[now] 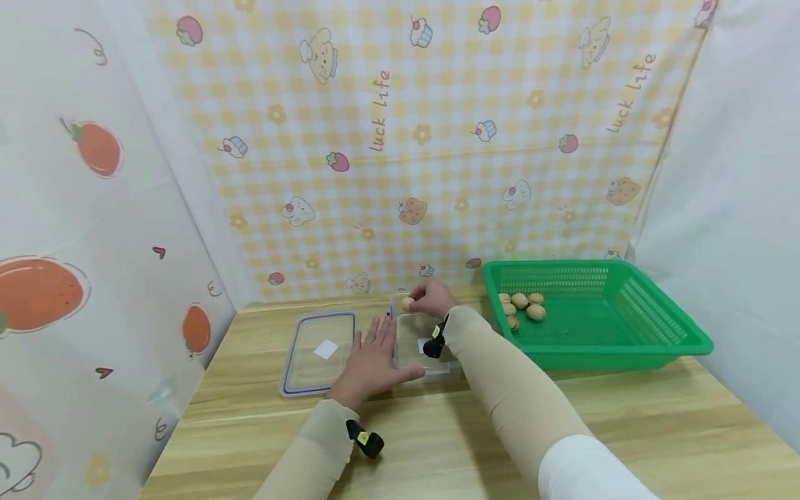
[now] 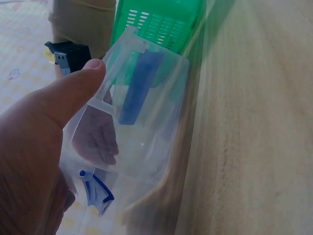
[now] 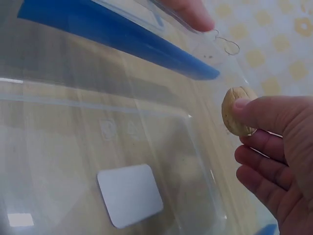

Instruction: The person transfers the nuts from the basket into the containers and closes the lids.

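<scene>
A walnut is pinched between the thumb and fingers of my right hand, over the far end of a clear plastic box. In the right wrist view a white square label shows at the box's bottom. My left hand rests against the box's left side with fingers spread and straight, its thumb along the near rim. A blue-edged clip hangs from the box in the left wrist view. The clear lid with a blue seal lies flat left of my left hand.
A green plastic basket stands on the right of the wooden table. Several walnuts lie in its left end. A checkered cloth hangs right behind the table, and white sheets close off both sides.
</scene>
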A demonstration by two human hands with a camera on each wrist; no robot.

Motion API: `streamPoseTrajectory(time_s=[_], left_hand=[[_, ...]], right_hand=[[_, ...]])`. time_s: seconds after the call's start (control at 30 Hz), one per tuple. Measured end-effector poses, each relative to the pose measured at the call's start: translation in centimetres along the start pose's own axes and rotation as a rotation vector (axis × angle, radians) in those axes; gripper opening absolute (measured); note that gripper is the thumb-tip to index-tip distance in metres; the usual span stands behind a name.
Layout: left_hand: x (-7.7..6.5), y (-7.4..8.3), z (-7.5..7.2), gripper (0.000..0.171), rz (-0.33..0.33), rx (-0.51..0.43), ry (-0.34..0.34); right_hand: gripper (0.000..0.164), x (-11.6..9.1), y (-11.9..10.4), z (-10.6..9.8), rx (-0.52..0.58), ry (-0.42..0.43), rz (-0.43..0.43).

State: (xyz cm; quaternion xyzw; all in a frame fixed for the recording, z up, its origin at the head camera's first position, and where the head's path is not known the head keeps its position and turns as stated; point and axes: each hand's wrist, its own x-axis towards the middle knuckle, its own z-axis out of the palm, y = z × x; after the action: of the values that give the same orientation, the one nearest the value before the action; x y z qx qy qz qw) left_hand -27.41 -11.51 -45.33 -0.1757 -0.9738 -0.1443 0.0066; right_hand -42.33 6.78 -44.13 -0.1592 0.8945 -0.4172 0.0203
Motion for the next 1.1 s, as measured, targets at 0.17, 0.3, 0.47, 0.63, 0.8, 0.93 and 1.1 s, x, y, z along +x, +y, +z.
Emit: streamPoseTrajectory(time_s=[0.17,0.3,0.47,0.63,0.8,0.93,1.1], left_hand=[[-0.2,0.2,-0.2,0.121,0.008,-0.015,-0.001],[-0.2,0.1,-0.1,0.122,0.016,-0.004,0.0],[-0.1,0.1,-0.1,0.123,0.011,0.013,-0.001],[-0.1,0.0,0.1,0.121,0.015,0.006,-0.011],[-0.2,0.1,0.2,0.12,0.018,-0.006,-0.013],[-0.1,0.0,0.2,0.122,0.021,0.005,-0.007],[0.2,-0.2,0.2,0.122,0.016,-0.004,-0.009]], right_hand=[[0.021,0.5,0.3,1.1,-0.076,0.001,0.02],[0.012,0.8,0.7,1.8,-0.105,-0.003,0.035],[0.01,1.0,1.1,2.6,-0.132,-0.013,0.021],[0.014,0.9,1.0,3.0,-0.163,-0.027,0.018],[0.013,0.5,0.9,3.1,-0.249,-0.036,-0.021],[0.015,0.6,0.8,2.9,-0.37,-0.032,-0.089],[0.02,1.3,0.8,2.7,-0.426,-0.062,-0.119]])
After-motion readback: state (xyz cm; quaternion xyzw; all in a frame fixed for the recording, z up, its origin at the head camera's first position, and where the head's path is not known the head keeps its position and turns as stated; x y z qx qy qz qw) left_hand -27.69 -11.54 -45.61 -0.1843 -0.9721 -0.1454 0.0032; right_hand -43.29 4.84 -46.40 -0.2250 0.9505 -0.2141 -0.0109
